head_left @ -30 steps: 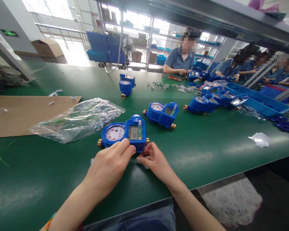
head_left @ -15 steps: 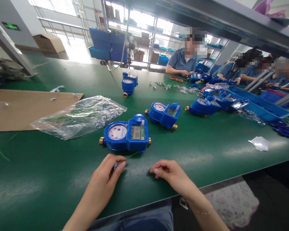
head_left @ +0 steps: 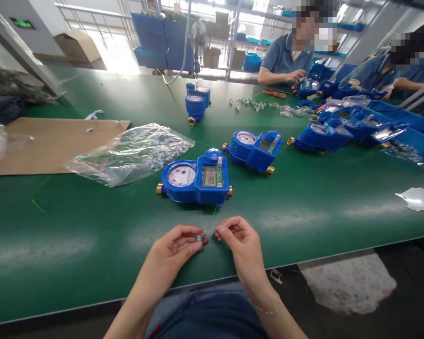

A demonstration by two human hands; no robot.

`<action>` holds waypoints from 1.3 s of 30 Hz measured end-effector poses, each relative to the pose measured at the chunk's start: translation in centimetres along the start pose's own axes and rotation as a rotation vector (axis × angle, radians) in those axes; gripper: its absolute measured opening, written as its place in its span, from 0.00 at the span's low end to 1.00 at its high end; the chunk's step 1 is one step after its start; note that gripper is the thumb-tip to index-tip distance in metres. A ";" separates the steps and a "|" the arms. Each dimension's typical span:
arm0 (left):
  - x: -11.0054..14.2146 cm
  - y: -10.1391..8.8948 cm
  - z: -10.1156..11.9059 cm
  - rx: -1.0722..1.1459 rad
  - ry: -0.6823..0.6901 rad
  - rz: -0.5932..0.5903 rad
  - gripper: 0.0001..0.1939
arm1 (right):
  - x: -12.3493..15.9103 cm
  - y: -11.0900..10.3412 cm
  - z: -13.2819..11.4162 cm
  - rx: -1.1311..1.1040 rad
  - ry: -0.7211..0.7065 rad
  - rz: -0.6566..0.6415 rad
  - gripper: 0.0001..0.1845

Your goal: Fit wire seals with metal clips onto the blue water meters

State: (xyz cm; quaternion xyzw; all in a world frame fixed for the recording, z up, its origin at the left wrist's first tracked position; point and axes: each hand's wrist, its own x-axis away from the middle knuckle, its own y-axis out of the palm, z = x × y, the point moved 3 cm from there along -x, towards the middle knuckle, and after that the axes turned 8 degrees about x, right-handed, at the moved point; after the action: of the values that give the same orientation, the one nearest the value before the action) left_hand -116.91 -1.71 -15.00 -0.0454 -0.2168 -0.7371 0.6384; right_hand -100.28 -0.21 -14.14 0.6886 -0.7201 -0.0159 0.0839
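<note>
Between the thumb and fingertips of my left hand (head_left: 173,248) is a small pale-blue piece (head_left: 199,238). My right hand (head_left: 243,245) is closed in a pinch just to its right, fingertips close to the left hand's but apart; whatever it pinches is too small to see. Directly beyond both hands lies a blue water meter (head_left: 195,181) with a round dial, a small display and brass ends. A short thin green wire (head_left: 215,212) sticks out at its near edge. A second blue water meter (head_left: 252,148) rests behind it, to the right.
A clear plastic bag (head_left: 134,153) of small pale-blue pieces lies left, partly over brown cardboard (head_left: 53,146). Another meter (head_left: 197,104) stands farther back. Several meters (head_left: 325,134) and a blue bin (head_left: 419,120) are right. A co-worker (head_left: 286,59) sits across the table.
My hands have come closer together, the left moving right. The pale-blue piece now shows more clearly in its fingertips. The whole view has shifted, with the meters appearing higher and farther right.
</note>
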 end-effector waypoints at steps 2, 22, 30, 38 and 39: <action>-0.1 0.4 0.1 0.062 0.003 0.003 0.15 | 0.0 -0.1 0.0 0.016 -0.002 -0.005 0.08; 0.0 0.8 0.2 0.262 -0.006 -0.047 0.12 | 0.3 0.2 -0.3 0.005 -0.011 0.016 0.07; 0.1 0.6 0.1 0.280 -0.012 -0.040 0.12 | 0.3 0.3 -0.4 0.012 0.000 0.036 0.07; 0.0 0.6 0.1 0.266 -0.012 -0.031 0.12 | 0.3 0.3 -0.3 0.012 0.005 0.034 0.08; 0.0 0.6 0.1 0.266 -0.012 -0.029 0.12 | 0.3 0.3 -0.4 0.014 0.006 0.035 0.08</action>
State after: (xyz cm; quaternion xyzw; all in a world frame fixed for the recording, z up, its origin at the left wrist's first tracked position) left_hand -116.34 -1.72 -14.71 0.0382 -0.3171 -0.7109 0.6266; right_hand -100.51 -0.48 -13.73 0.6765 -0.7319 -0.0072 0.0813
